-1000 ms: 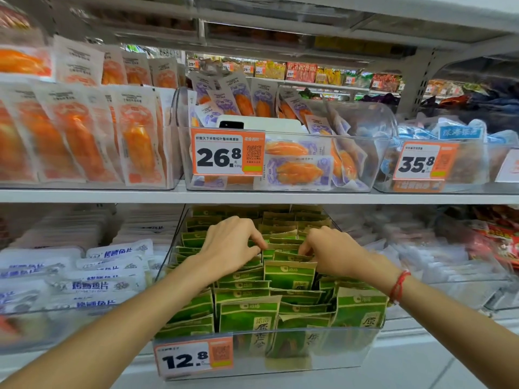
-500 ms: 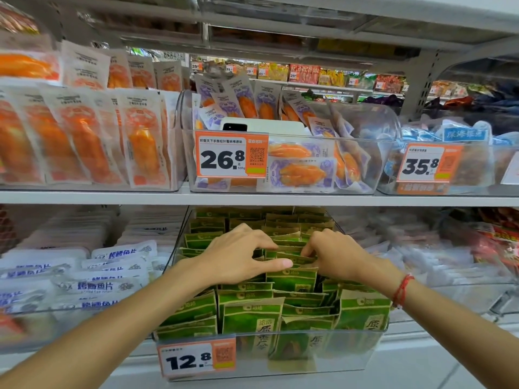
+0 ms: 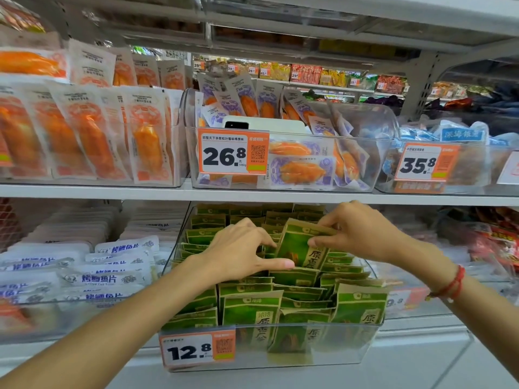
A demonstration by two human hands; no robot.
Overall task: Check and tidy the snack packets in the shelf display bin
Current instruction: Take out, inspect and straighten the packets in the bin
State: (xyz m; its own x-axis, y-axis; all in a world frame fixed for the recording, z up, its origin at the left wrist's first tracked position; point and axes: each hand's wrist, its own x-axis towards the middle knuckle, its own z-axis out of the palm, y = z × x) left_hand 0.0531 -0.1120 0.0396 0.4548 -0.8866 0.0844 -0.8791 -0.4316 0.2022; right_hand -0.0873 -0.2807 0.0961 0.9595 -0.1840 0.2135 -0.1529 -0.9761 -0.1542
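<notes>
A: What is in the middle of the frame?

B: A clear display bin (image 3: 323, 346) on the lower shelf, centre frame, packed with rows of green snack packets (image 3: 250, 313). An orange price tag (image 3: 196, 350) reading 12.8 is clipped to its lower left front.

A: What are the hands doing?

B: The right hand (image 3: 356, 231) pinches the top edge of one lifted green packet (image 3: 300, 245) between thumb and fingers, raising it, probably for checking. The left hand (image 3: 238, 254) lies on the rows just beside it, fingers curled into the gap and thumb stretched out, seemingly keeping the neighbours down; whether it grips anything I cannot tell.

A: What differs from half a second ago?

B: Then both hands sat low among the rows with no packet raised; now one stands tilted above the rest.
</notes>
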